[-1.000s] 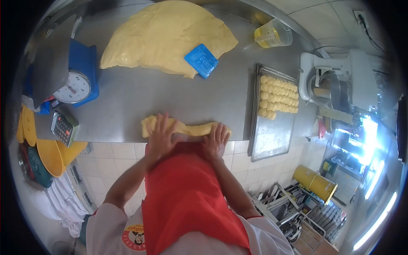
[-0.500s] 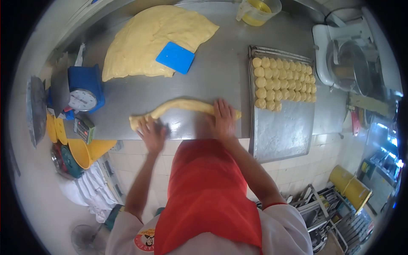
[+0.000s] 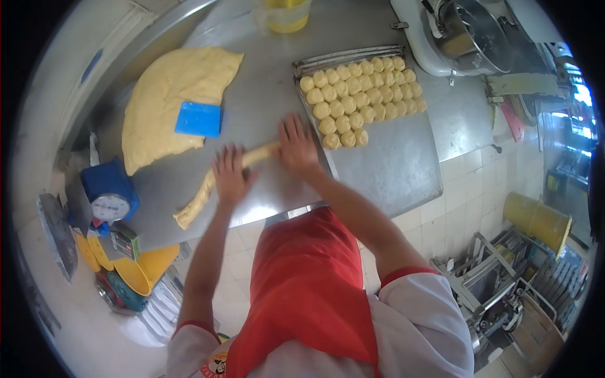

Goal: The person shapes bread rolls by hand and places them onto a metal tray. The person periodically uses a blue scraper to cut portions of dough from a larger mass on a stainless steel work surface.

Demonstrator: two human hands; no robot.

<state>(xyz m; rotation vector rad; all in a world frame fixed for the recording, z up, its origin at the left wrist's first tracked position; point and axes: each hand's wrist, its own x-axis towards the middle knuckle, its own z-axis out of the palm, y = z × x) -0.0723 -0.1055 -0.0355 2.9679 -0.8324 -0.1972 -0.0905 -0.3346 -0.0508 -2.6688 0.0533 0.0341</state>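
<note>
A long rope of pale yellow dough (image 3: 195, 205) lies diagonally on the steel worktable (image 3: 265, 189). My left hand (image 3: 232, 173) rests over its middle with fingers apart, and my right hand (image 3: 297, 145) lies spread on its upper right end, partly hiding it. Beyond them is a large slab of the same dough (image 3: 161, 94) with a flat blue scraper (image 3: 198, 118) on top. Just right of my right hand, a metal baking tray (image 3: 397, 164) holds several rows of small dough balls (image 3: 353, 101).
A jug of yellow liquid (image 3: 283, 16) stands at the back, a mixer with steel bowl (image 3: 469, 38) at back right. At left are a blue scale (image 3: 108, 195), a calculator (image 3: 124, 242) and yellow containers (image 3: 151, 264). A yellow drum (image 3: 535, 223) and metal equipment sit lower right.
The dough rope has grown longer and now slants up to the right. My hands have moved farther onto the table, my right one higher. The view has rotated between frames.
</note>
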